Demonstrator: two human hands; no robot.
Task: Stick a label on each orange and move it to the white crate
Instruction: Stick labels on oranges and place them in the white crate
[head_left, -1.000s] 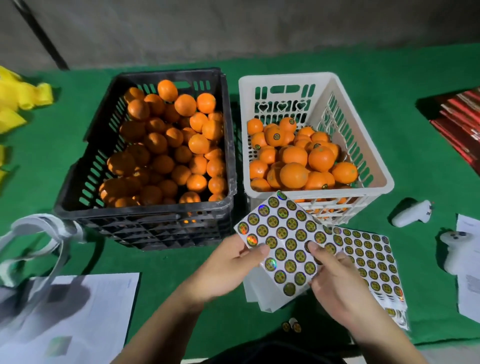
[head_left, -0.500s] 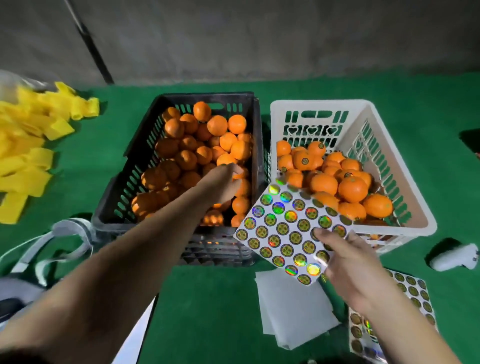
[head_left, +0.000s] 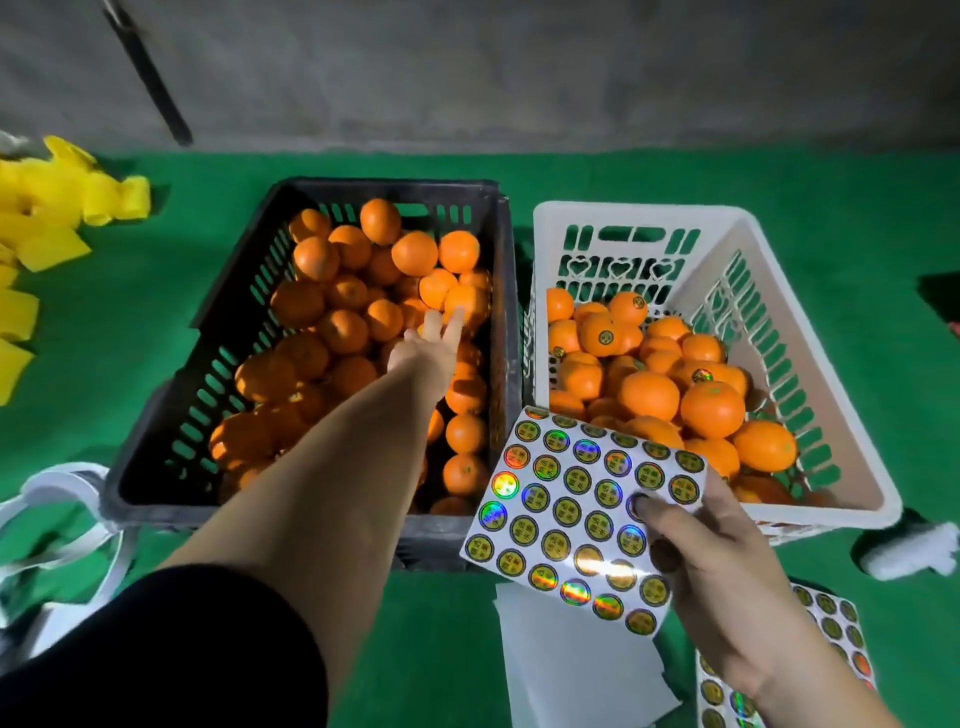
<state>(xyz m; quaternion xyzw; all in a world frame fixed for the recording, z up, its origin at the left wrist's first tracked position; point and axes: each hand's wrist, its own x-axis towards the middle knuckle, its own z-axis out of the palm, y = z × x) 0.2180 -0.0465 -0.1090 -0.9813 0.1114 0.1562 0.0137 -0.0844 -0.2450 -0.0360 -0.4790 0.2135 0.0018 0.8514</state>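
I see L hand (head_left: 427, 347), fingers straight & spread, over round oranges (head_left: 343, 330) in slotted black crate (head_left: 171, 415). R hand (head_left: 711, 561) pinches glossy label sheet (head_left: 582, 514) by white crate (head_left: 810, 374).

Open tops, crowded middle

The black crate (head_left: 306, 353) is open on top, but oranges (head_left: 343, 327) fill it high; the left hand (head_left: 428, 345) reaches in over them with straight fingers; the white crate (head_left: 810, 374) stands just beside it, open on top, with bare room at its far right corner; the sticker sheet (head_left: 582, 509), held by the right hand (head_left: 722, 561), covers its near edge.
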